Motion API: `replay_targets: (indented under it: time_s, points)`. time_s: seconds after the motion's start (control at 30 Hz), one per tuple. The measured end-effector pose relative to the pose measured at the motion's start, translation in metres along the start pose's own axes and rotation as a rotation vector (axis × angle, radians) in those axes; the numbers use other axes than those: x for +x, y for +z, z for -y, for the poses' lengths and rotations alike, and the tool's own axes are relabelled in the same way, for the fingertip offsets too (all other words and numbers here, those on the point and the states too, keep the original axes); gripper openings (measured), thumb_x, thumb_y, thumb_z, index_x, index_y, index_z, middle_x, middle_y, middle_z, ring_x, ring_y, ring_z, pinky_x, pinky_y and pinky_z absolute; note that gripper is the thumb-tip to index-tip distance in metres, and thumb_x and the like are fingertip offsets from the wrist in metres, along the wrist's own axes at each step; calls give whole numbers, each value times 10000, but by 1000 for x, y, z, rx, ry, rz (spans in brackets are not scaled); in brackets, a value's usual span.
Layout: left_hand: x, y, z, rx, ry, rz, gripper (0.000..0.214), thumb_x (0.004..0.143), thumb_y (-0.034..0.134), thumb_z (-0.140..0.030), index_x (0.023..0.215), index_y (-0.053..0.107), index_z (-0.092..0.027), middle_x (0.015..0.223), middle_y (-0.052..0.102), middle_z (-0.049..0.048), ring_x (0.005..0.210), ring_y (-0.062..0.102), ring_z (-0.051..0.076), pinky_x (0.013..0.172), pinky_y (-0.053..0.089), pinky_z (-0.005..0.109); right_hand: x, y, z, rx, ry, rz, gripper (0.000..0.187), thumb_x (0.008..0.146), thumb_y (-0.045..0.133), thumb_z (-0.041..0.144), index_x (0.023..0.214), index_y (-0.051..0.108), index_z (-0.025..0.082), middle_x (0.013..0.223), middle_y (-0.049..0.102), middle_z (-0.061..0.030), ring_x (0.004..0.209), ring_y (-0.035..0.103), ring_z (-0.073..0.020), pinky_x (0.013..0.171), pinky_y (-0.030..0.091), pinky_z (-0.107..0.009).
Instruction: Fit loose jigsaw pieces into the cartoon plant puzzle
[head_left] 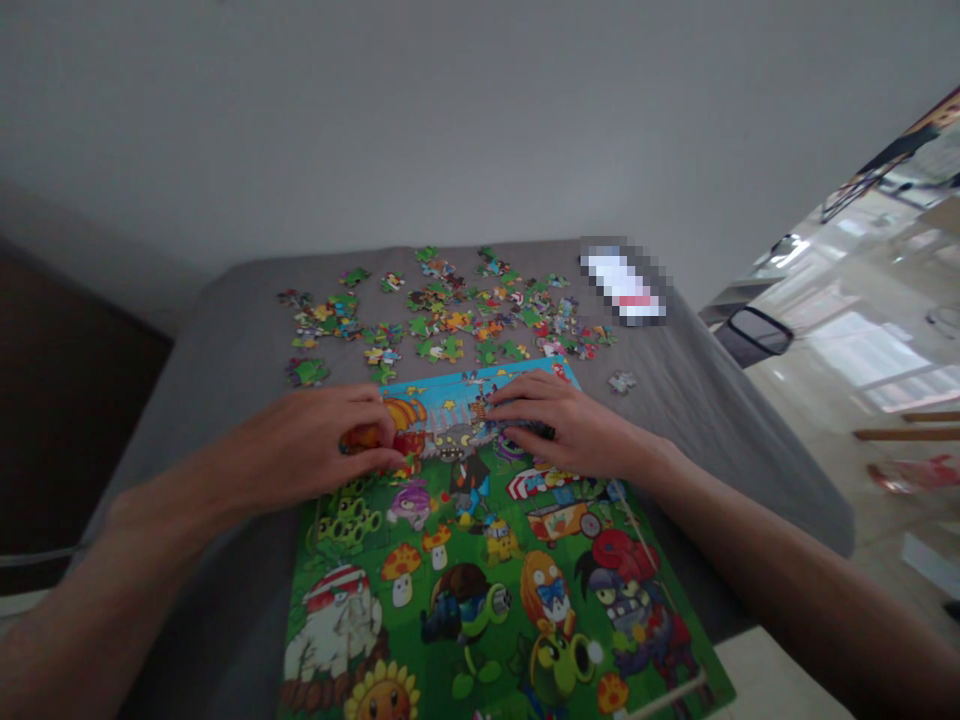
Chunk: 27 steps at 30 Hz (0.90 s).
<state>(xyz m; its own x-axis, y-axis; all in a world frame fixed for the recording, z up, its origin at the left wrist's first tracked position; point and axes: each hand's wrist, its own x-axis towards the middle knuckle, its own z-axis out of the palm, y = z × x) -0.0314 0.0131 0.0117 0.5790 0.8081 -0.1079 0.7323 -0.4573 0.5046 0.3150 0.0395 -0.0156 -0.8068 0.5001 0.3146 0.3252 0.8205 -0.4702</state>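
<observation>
A puzzle board (442, 660) printed with bright cartoon figures lies on the grey cloth in front of me. My left hand (334, 445) rests at its upper left edge, fingers curled and thumb close to them. Whatever the fingertips may pinch there is too small or hidden to make out. My right hand (562, 420) lies palm down over the upper right part of the board, fingers apart, fingertips touching the picture. Beyond the board's top edge, many loose jigsaw pieces (457, 320) are scattered in a wide patch, some overlapping.
The grey cloth (232, 330) covers the table, which stands against a pale wall (420, 120). A phone (626, 285) with a lit, blurred screen lies at the back right. One single jigsaw piece (621, 381) sits apart, right of the board. Tiled floor shows past the table's right edge.
</observation>
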Motion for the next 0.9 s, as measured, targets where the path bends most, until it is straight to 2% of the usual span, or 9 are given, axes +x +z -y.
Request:
replay_targets:
  time_s: [0.1,0.17,0.4,0.67,0.9]
  points:
    - [4,9,-8,51,-55,-80,410,950,763,-597,799,652,-232,866,653,41,787,587,221,692,372,352,0,0,-1,5,12,3,279,1111,599,196,1316,787,211,1337,784,-122,1286,709,-247,1154,556,-482]
    - [6,14,-9,59,-66,-64,389,942,784,-543,789,612,-230,879,632,34,805,570,221,702,365,352,0,1,-1,2,24,7,280,1108,603,192,1318,785,230,1345,782,-106,1289,706,-238,1158,553,-478]
    - [6,16,1,81,-29,-72,417,948,785,-566,767,612,-232,879,600,26,860,541,236,738,367,354,-1,2,-2,-16,-11,-6,269,1114,595,199,1311,778,201,1339,787,-117,1272,712,-243,1142,564,-470]
    - [6,20,-2,42,57,-36,403,1055,676,-513,776,603,-232,868,605,27,864,531,230,746,360,352,-1,2,-4,-13,-24,-12,271,1122,589,207,1318,775,204,1339,784,-119,1273,711,-244,1143,565,-473]
    - [4,15,9,78,31,-35,550,1011,660,-708,732,616,-236,863,606,38,878,523,249,755,367,358,-1,4,-4,-34,-46,-41,258,1120,589,207,1286,784,176,1310,797,-126,1251,721,-252,1121,583,-472]
